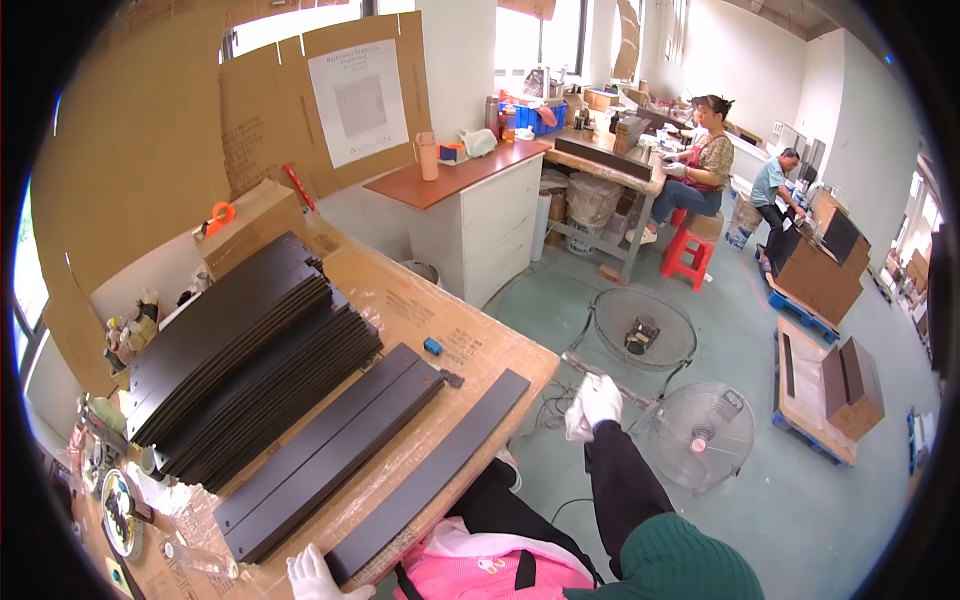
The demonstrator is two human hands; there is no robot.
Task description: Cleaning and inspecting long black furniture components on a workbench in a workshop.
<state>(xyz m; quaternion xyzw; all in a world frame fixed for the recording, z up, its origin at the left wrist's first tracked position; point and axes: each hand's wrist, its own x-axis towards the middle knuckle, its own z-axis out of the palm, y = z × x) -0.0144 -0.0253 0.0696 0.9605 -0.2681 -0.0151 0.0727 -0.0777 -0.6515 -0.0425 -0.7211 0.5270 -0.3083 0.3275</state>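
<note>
The floor (755,330) is green and extends to the right of the work area. The table (500,350) stands at the left; its top is covered with brown cardboard and partly with clear film.

A tall stack of dark boards (250,360) lies on the table, long sides parallel, edges slightly uneven. Two round fans stand near the table's right end: the far fan (640,335) and the near fan (703,440), both with wire guards.

A low stack (335,450) lies beside the tall stack. Two narrow dark boards lie side by side along its top. The single board (430,470), narrow, flat and dark, lies on the table between the low stack and the person's edge of the table, parallel to that edge and apart from the low stack.

The left hand (322,577), in a white glove, is at the near end of the single board. Whether its grip is clamped on the board cannot be told. The right hand (595,403), also gloved in white, is raised beyond the table's right edge, near the fans. Its fingers are curled; whether the grip encloses anything cannot be told.

A clear bottle (200,560) lies at the table's left end. A small blue block (432,346) sits beyond the far end of the low stack.
</note>
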